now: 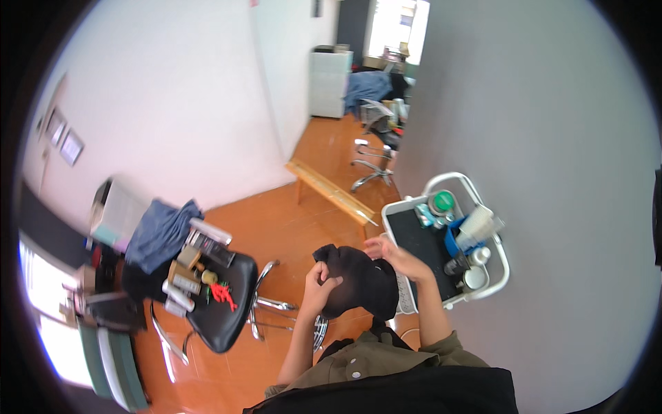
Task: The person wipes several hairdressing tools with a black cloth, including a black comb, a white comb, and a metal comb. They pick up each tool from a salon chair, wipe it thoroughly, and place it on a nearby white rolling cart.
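Note:
A piece of black cloth (362, 290), folded or bunched, hangs in front of my torso. My left hand (319, 287) pinches its left side between thumb and fingers. At the upper right edge of the cloth is my right hand (398, 259), palm turned partly towards the cloth and fingers spread. Those fingertips come close to the fabric, and whether they touch it is hard to see. Just beyond my right forearm stands a white trolley (391, 227) with a dark mat in its top tray.
The trolley holds a green-lidded tub (442, 201), a blue container (455, 233) and white jars (473, 278). To the left, a black chair (222, 321) carries boxes, a red item (223, 296) and a blue garment (160, 233). A wooden bench (331, 191) lies ahead; a grey wall (543, 155) rises right.

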Demonstrator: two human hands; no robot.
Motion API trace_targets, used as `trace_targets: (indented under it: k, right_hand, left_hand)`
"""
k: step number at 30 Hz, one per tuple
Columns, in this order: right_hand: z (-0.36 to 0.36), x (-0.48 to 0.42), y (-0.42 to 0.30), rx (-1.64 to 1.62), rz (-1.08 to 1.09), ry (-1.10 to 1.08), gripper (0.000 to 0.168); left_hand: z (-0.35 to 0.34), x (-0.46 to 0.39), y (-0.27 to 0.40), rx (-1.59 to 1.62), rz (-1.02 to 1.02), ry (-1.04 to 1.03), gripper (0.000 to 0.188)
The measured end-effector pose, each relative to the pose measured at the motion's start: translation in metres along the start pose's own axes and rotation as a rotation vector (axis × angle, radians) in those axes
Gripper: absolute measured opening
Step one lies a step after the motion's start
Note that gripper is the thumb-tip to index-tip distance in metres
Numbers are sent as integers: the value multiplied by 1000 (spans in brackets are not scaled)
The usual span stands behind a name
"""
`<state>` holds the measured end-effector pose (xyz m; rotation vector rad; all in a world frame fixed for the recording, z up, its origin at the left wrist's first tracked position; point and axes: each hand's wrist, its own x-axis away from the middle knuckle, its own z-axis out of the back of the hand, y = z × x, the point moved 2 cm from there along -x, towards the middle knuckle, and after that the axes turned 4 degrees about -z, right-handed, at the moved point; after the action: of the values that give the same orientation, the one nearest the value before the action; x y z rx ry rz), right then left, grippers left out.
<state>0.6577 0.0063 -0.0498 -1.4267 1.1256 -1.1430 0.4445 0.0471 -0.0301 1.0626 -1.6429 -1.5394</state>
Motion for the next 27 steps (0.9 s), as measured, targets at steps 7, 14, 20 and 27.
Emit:
trace_targets:
  k: [7,14,20,27]
  right_hand:
    - [-124,-48,2,-30,61,-583,73]
    - [-270,-68,15,-250,-200,-651,67]
    - [-379,-68,51,65,-89,-944,64]
    - [-479,-85,68,52,-104,-1213,53]
  left_hand:
    - [82,68,25,201,-122,627,21]
    - [138,160,30,168,-175,729,70]
    - [203,245,28,122,-145,996,70]
    - [278,325,31,178,-102,1167,60]
